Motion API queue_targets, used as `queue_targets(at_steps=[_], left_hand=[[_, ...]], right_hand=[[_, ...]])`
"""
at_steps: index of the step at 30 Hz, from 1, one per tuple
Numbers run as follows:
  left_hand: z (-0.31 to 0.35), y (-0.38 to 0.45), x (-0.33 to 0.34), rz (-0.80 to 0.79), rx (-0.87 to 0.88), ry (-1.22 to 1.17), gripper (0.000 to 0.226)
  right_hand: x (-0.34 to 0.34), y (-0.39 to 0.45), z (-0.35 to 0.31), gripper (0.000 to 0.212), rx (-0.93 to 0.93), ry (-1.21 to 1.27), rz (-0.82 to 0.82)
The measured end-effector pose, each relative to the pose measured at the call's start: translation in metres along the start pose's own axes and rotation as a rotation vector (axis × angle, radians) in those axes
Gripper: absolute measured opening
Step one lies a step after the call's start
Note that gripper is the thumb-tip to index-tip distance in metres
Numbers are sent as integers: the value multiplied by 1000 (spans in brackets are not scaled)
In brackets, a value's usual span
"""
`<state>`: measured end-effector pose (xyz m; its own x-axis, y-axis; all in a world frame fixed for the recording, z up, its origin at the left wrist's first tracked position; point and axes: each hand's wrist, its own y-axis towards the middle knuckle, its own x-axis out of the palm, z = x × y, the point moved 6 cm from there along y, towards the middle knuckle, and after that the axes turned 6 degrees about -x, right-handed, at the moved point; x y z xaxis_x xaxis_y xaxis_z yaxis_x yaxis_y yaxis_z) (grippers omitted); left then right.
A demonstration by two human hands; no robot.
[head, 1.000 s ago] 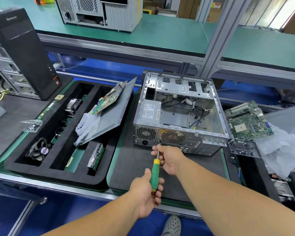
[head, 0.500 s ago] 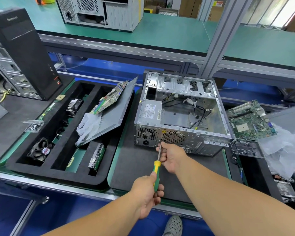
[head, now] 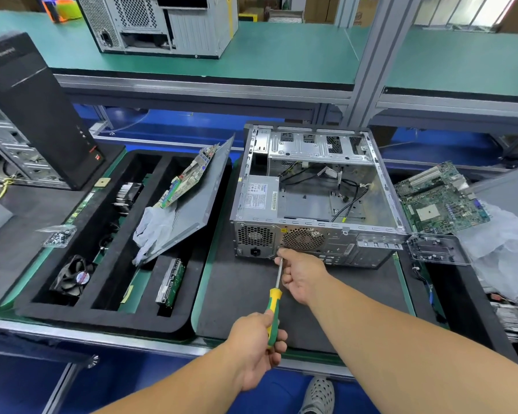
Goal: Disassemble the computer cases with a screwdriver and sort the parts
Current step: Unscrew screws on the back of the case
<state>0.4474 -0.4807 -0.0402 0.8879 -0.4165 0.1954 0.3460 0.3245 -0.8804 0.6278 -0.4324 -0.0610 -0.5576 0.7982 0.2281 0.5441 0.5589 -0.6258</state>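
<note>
An open silver computer case (head: 314,186) lies on its side on a black mat (head: 240,291), its rear panel facing me. A power supply (head: 259,197) and loose cables remain inside. My left hand (head: 256,348) grips the green-and-yellow handle of a screwdriver (head: 274,306). My right hand (head: 301,271) pinches the metal shaft near the tip, which touches the rear panel beside the fan grille.
A black foam tray (head: 108,318) to the left holds a fan (head: 72,276), a heatsink, a drive (head: 171,282), a side panel (head: 192,210) and a board. A motherboard (head: 437,198) and plastic wrap lie right. A black tower (head: 33,112) stands far left, another case (head: 162,22) behind.
The screwdriver tip has moved up from the mat's level to the case's rear panel. Both hands travelled forward with it.
</note>
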Motion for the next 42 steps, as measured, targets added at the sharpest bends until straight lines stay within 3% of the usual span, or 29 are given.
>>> queue_targets(at_steps=[6, 11, 15, 22, 29, 42], left_hand=[[0, -4, -2, -28, -13, 3, 33], [0, -8, 2, -48, -12, 57, 34], [4, -9, 11, -69, 60, 169, 30], [2, -3, 43, -124, 107, 248, 16], [7, 6, 70, -138, 144, 291, 11], [11, 17, 78, -69, 194, 339, 15]], right_hand=[[-6, 3, 2, 16, -55, -52, 103], [-27, 0, 3, 4, -39, 127, 208], [-54, -8, 7, 9, 27, 341, 55], [-66, -20, -5, 18, 6, 149, -89], [-72, -13, -27, 27, -170, -74, -49], [-73, -10, -36, 28, -165, -145, -30]])
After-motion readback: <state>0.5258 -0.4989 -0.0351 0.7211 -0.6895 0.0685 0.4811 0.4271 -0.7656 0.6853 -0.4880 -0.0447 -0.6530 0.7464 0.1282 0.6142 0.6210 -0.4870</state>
